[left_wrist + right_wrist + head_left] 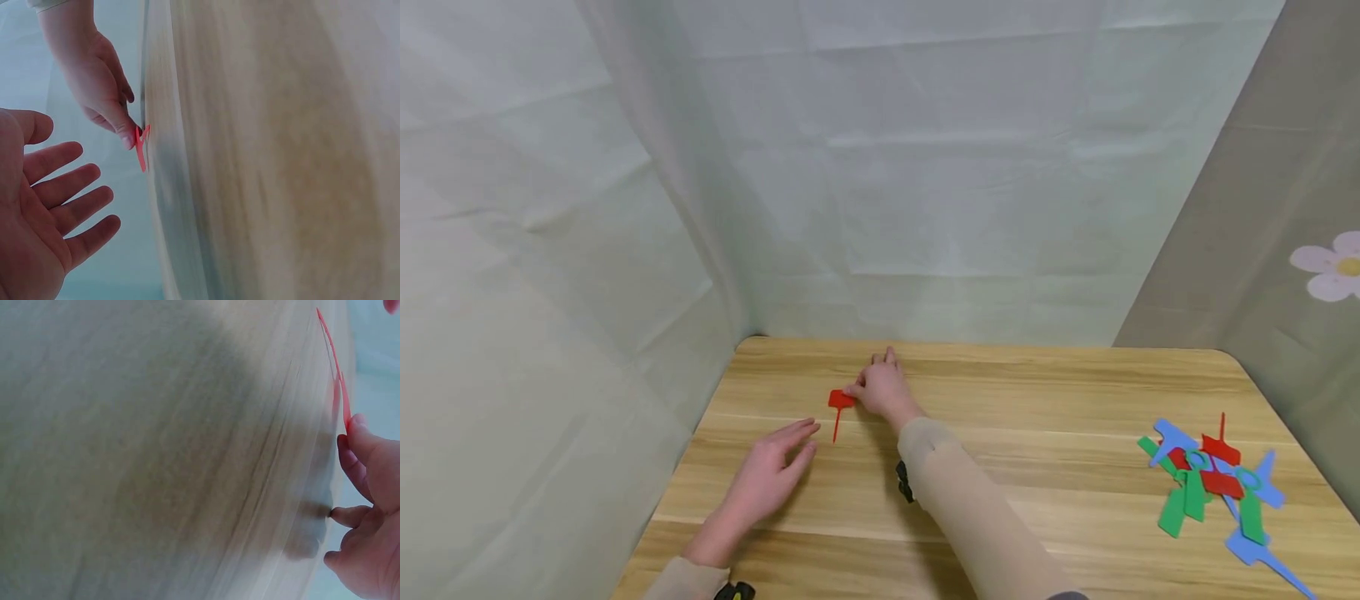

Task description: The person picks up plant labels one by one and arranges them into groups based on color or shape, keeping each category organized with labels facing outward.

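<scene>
— Entry one?
— Red tag, single: flat head, thin stem. It is lying left of centre in the head view, its stem pointing down the frame. Whether all of it is touching the wood, I cannot tell.
— Entry two?
— Right hand, centre of the frame. Thumb and forefinger are pinching the tag's head at its right-hand edge; the remaining fingers are standing apart from that pinch.
— Entry three?
— Left hand, lower left of centre. Its fingers are extending, relaxed and well spread in the left wrist view, gripping nothing; it is hovering or resting near the stem, which one I cannot tell.
— Furnishings?
— Wood-grain tabletop, filling the lower frame. Pale cloth is hanging behind it, a printed flower showing at the right edge.
— Remaining stock?
— One heap, lower right: green tags, blue tags and further red pieces are overlapping, well apart from both hands.
</scene>
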`<state>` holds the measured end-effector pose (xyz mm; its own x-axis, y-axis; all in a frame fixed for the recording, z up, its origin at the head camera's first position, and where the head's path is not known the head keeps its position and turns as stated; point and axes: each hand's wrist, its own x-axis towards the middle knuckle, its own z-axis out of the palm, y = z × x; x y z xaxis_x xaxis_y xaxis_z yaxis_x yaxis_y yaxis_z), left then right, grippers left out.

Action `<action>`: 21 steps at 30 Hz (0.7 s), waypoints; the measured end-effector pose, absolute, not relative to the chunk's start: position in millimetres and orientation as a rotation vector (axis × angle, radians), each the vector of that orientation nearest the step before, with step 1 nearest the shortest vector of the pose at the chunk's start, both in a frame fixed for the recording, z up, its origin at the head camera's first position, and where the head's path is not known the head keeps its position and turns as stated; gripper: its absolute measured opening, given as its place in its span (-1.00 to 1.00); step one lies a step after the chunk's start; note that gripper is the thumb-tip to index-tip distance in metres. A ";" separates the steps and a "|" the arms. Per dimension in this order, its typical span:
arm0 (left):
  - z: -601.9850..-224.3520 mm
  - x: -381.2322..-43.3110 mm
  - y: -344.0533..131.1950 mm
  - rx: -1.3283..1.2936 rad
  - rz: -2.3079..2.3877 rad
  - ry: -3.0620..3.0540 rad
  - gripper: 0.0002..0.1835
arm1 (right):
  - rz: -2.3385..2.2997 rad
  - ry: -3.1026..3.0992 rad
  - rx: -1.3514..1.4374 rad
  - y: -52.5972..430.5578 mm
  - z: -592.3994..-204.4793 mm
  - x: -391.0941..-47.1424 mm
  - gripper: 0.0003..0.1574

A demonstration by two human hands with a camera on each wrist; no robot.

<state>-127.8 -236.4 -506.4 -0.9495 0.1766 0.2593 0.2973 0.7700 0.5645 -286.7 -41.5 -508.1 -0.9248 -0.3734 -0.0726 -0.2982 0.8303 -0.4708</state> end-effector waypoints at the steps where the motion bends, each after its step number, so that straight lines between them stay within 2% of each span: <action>1: -505.8 -127.6 -236.2 -0.375 -0.931 -2.773 -0.63 | -0.686 2.858 -0.530 -41.7 -508.6 -286.7 -0.54; 21: -500.8 -132.5 -235.6 -0.396 -0.933 -2.762 -0.63 | -0.717 2.908 -0.510 -36.2 -515.5 -288.4 -0.53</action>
<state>-132.5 -235.6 -500.8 -0.9442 0.1875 0.2709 0.3134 0.7651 0.5626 -288.4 -36.2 -515.5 -0.9384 -0.3450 -0.0203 -0.2961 0.8328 -0.4678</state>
